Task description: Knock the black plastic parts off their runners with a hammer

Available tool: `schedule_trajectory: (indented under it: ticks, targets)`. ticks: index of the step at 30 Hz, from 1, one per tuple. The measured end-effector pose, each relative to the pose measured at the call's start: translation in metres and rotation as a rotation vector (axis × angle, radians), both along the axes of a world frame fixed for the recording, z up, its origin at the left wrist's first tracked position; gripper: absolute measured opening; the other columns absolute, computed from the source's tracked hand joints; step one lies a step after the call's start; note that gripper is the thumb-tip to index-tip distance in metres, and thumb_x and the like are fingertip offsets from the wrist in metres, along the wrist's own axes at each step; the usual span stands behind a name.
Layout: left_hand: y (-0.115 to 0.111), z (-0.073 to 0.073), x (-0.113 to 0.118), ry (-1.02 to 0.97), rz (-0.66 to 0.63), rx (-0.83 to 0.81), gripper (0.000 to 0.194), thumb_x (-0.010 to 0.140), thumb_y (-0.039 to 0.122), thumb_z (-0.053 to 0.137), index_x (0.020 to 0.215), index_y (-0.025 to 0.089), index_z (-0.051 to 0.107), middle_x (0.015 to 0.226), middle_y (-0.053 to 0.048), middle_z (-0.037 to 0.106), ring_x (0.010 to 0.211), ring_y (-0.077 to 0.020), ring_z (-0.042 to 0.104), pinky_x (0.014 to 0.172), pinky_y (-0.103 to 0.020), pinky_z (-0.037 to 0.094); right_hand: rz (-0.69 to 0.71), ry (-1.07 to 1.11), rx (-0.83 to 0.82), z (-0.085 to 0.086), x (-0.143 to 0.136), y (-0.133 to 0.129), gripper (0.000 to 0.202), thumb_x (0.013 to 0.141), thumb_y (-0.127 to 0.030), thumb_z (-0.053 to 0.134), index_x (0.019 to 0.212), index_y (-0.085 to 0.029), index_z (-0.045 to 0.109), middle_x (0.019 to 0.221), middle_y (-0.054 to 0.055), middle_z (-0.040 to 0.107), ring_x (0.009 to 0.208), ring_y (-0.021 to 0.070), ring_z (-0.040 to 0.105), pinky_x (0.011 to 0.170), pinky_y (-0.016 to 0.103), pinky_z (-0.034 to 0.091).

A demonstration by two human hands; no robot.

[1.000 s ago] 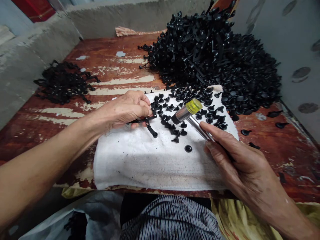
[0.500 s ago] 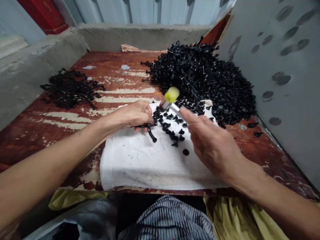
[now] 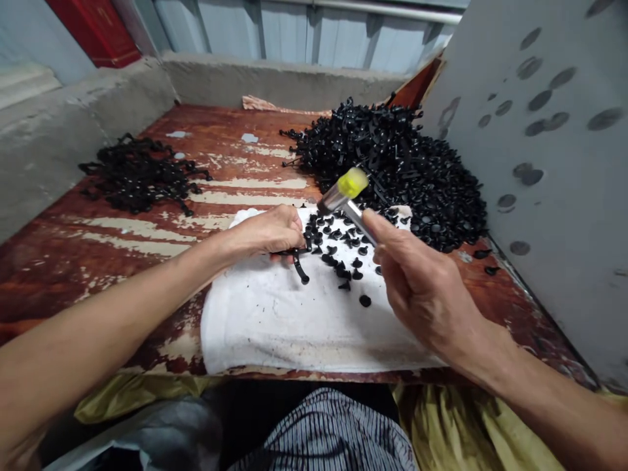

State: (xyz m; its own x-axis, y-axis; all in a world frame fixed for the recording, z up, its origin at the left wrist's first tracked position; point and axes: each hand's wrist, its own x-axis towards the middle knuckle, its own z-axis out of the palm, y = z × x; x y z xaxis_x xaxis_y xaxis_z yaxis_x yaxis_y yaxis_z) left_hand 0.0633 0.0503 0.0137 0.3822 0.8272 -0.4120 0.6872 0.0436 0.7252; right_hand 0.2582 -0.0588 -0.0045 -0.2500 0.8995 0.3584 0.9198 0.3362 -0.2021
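My left hand is closed on a small black strap-like part, whose curved arm sticks out below the fingers over the white cloth. In my right hand is a mallet, gripped by its metal shaft. Its head, yellow at one end and dark at the other, is raised just right of and above my left fingers. Beside the strap-like part, several loose black button-like pieces lie on the cloth. My left fingers hide much of the held part.
A large heap of black parts fills the back right of the worn red table. To the left lies a smaller pile of black straps. A spotted grey panel borders the right side, and a low concrete wall the back.
The mallet head has risen and shifted slightly right, away from the part in my left hand. My left hand stays nearly in place. The camera view has shifted a little.
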Motion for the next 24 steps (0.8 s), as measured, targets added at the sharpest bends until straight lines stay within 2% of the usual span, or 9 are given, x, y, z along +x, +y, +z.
schedule_trajectory:
  ticks: [4,7,11,13,15,17,19,22,24]
  targets:
    - [-0.002,-0.001,0.000,-0.015,0.040,-0.004,0.021,0.064,0.002,0.062,0.063,0.020,0.050,0.042,0.003,0.054,0.031,-0.0094,0.042,0.035,-0.021,0.026,0.009,-0.084,-0.066,-0.004,0.002,-0.001,0.058,0.089,-0.010,0.036,0.144,-0.015,0.053,0.081,0.010,0.066,0.055,0.0198,0.058,0.051,0.033,0.053]
    - [-0.003,-0.002,-0.001,-0.007,0.030,0.003,0.021,0.065,0.003,0.062,0.064,0.020,0.050,0.043,0.003,0.054,0.033,-0.0099,0.044,0.036,-0.021,0.029,-0.010,-0.041,-0.034,-0.008,0.002,-0.001,0.057,0.091,-0.011,0.036,0.147,-0.016,0.050,0.088,0.010,0.067,0.064,0.0204,0.063,0.059,0.033,0.056]
    - [-0.005,0.000,-0.003,0.036,0.016,0.025,0.016,0.068,0.006,0.062,0.068,0.020,0.052,0.046,0.002,0.056,0.038,-0.0126,0.050,0.038,-0.023,0.033,-0.023,-0.060,-0.087,-0.009,0.001,0.001,0.058,0.087,-0.008,0.041,0.142,-0.017,0.056,0.089,0.011,0.070,0.062,0.0210,0.065,0.059,0.035,0.056]
    - [-0.007,0.003,-0.004,0.007,0.070,0.030,0.018,0.069,0.006,0.064,0.072,0.019,0.054,0.047,0.003,0.055,0.039,-0.0124,0.050,0.038,-0.023,0.033,0.013,0.068,-0.059,-0.007,0.000,0.000,0.055,0.089,-0.009,0.041,0.140,-0.019,0.056,0.096,0.011,0.073,0.069,0.0208,0.067,0.064,0.036,0.058]
    - [-0.010,0.005,-0.005,-0.114,0.168,0.027,0.021,0.070,0.004,0.065,0.080,0.019,0.054,0.051,0.004,0.056,0.039,-0.0107,0.048,0.039,-0.022,0.034,0.014,0.307,-0.044,-0.004,-0.002,-0.004,0.048,0.093,-0.015,0.041,0.138,-0.020,0.056,0.095,0.008,0.072,0.071,0.0184,0.066,0.066,0.033,0.057]
    - [-0.014,0.006,-0.008,-0.271,0.274,0.015,0.024,0.072,0.005,0.064,0.089,0.019,0.054,0.060,0.003,0.059,0.042,-0.0095,0.049,0.040,-0.021,0.038,-0.012,0.561,-0.152,-0.002,-0.004,-0.008,0.039,0.095,-0.023,0.046,0.132,-0.020,0.059,0.081,0.003,0.067,0.060,0.0147,0.059,0.055,0.027,0.054]
    - [-0.019,0.003,-0.012,-0.355,0.376,-0.009,0.032,0.074,0.006,0.062,0.101,0.019,0.050,0.071,0.001,0.061,0.050,-0.0106,0.053,0.044,-0.022,0.044,-0.035,0.781,-0.321,-0.002,-0.006,-0.012,0.032,0.095,-0.030,0.050,0.123,-0.019,0.062,0.069,-0.002,0.059,0.049,0.0115,0.050,0.042,0.022,0.045]
    - [-0.024,-0.005,-0.024,-0.287,0.436,0.034,0.045,0.076,0.011,0.061,0.117,0.017,0.043,0.083,-0.002,0.061,0.063,-0.0140,0.059,0.056,-0.028,0.052,-0.052,0.970,-0.468,-0.007,-0.006,-0.019,0.032,0.095,-0.036,0.052,0.119,-0.017,0.061,0.060,-0.006,0.052,0.041,0.0095,0.040,0.034,0.020,0.034]
    - [-0.028,-0.010,-0.035,-0.149,0.338,0.178,0.049,0.078,0.016,0.061,0.123,0.016,0.041,0.095,-0.006,0.060,0.073,-0.0165,0.061,0.064,-0.031,0.054,-0.064,0.940,-0.457,-0.013,-0.003,-0.022,0.033,0.096,-0.034,0.050,0.121,-0.017,0.061,0.057,-0.007,0.050,0.040,0.0101,0.040,0.034,0.020,0.034]
